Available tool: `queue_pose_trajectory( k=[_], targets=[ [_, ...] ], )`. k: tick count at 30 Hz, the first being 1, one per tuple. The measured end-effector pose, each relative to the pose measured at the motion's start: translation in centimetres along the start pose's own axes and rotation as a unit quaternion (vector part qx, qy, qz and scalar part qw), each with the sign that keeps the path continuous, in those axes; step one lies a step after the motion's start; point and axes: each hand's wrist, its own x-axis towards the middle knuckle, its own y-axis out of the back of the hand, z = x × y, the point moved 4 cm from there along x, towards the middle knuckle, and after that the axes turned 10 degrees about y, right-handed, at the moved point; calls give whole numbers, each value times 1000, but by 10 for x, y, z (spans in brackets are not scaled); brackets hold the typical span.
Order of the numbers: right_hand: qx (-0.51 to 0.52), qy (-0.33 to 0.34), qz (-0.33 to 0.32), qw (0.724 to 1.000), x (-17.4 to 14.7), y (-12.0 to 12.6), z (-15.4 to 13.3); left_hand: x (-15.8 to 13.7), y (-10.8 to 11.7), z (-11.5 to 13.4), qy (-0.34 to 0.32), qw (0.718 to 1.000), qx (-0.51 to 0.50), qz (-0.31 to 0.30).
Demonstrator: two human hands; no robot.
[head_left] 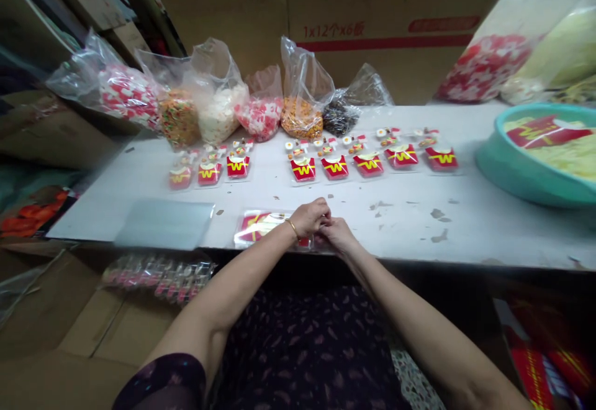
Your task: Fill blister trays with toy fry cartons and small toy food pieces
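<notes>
A clear plastic packet (249, 227) lies flat near the table's front edge, with a red and yellow fries-box shape inside it. At its right end my left hand (311, 218), with a gold bangle at the wrist, has its fingers pinched together. My right hand (337, 233) meets it there, fingertips closed against those of the left. Whatever is between the fingertips is too small and hidden to make out. Behind the hands stand small filled packs in a row, among them a red pack (303, 169) with a yellow W and tiny food-shaped pieces above it.
Along the back sit several bags of small pieces, such as an orange-filled bag (302, 117). A teal basin (493, 160) stands at right. Clear plastic sheets (165, 223) lie at left. Below the table's left edge is an open cardboard box (97, 326) with wrapped packs.
</notes>
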Motion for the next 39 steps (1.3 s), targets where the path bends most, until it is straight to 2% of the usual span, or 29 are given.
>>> queue_pose_trajectory(
  k=[2,3,5,6,7,10,12,14,17,20,22,24,26,28,30,32,33,35,37,39],
  targets=[
    [-6,15,-10,1000,3,3,-3,2,4,2,-1,1000,4,20],
    [-42,25,-32,998,7,6,-8,-1,10,1,1,999,7,33],
    [-184,75,-64,978,21,14,-24,-17,24,-7,30,997,26,63],
    [-273,118,-60,953,31,18,-35,-28,30,-13,58,995,48,71],
    [-362,171,-47,915,42,20,-47,-40,35,-19,97,989,81,71],
    [-561,312,-44,766,76,10,-74,-76,38,-35,205,959,195,19],
    [-644,337,-88,681,94,-5,-78,-92,37,-41,221,944,243,-11],
    [-699,326,-129,623,99,-19,-75,-101,42,-48,215,938,271,-17],
    [-726,321,-172,583,75,-36,-64,-107,65,-63,232,927,296,13],
    [-714,344,-187,581,23,-43,-53,-105,94,-80,253,916,306,67],
    [-699,362,-195,585,-14,-45,-45,-94,103,-87,255,914,304,85],
    [-695,375,-197,580,-45,-47,-38,-74,100,-89,250,920,294,72],
    [-703,370,-181,579,-62,-49,-33,-47,87,-85,235,929,281,47],
    [-707,347,-155,597,-66,-49,-30,-20,72,-78,214,938,271,33],
    [-688,327,-141,632,-60,-46,-32,0,62,-71,198,946,255,18],
    [-636,339,-164,674,-50,-39,-41,4,62,-69,185,953,240,19],
    [-604,354,-188,689,-44,-32,-47,-3,68,-72,180,954,237,36],
    [-559,376,-243,698,-30,-13,-60,-32,90,-86,184,948,238,105],
    [-574,356,-275,685,-10,12,-70,-81,117,-115,234,931,229,163],
    [-612,306,-309,661,12,33,-71,-135,140,-152,304,911,217,175]
  ],
)
